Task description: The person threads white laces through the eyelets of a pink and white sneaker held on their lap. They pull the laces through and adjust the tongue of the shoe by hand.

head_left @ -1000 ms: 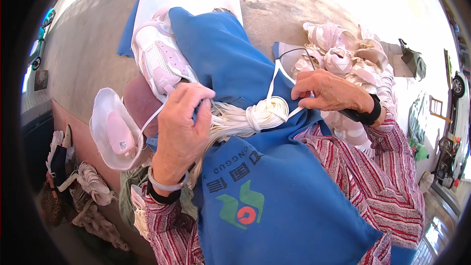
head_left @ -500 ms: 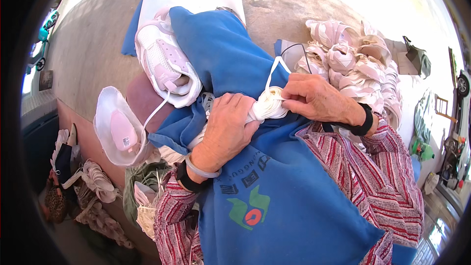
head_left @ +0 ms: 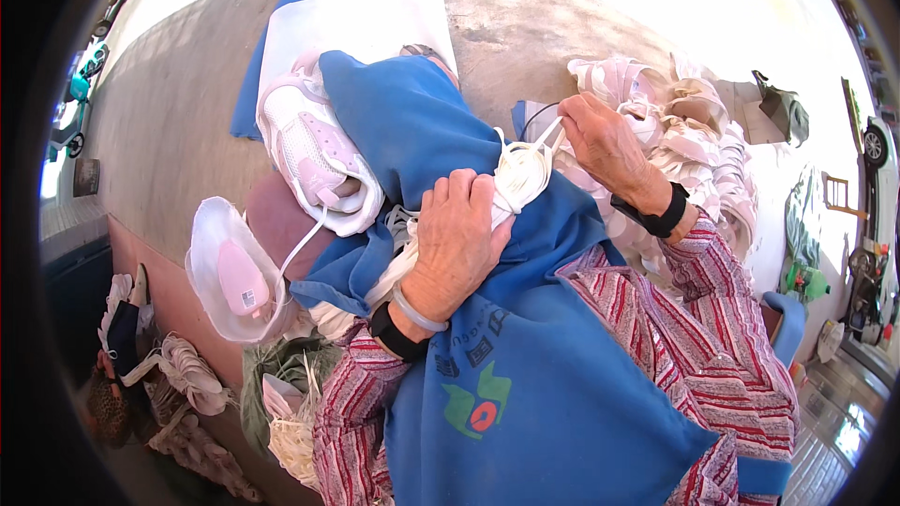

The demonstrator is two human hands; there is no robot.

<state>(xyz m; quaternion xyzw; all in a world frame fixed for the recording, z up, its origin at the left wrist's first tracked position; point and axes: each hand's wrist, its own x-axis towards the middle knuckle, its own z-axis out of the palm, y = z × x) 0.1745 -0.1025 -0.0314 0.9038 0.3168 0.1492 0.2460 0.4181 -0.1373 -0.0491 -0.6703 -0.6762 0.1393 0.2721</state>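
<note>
My left hand (head_left: pixel 455 244) is closed around a bundle of white shoelaces (head_left: pixel 521 174) above the blue apron (head_left: pixel 572 394) on my lap. Its looped end sticks out past the fingers. Up and to the right, my right hand (head_left: pixel 605 148) pinches one lace strand that stretches taut from the loops. Left of the bundle lies a white and pale pink sneaker upper (head_left: pixel 305 145). From its opening a single lace (head_left: pixel 305 249) runs down to a white cup-shaped piece with a pink patch (head_left: pixel 242 279).
Many pale pink and white shoe uppers (head_left: pixel 703 159) are heaped on the right. More shoe pieces (head_left: pixel 187 370) hang or lie at the lower left. A green bottle (head_left: pixel 808 281) is at the far right, near a parked car (head_left: pixel 877 155).
My right hand has moved up and away from the bundle, drawing a strand out with it. The loops look looser and more spread. My left hand keeps its hold, shifted slightly right.
</note>
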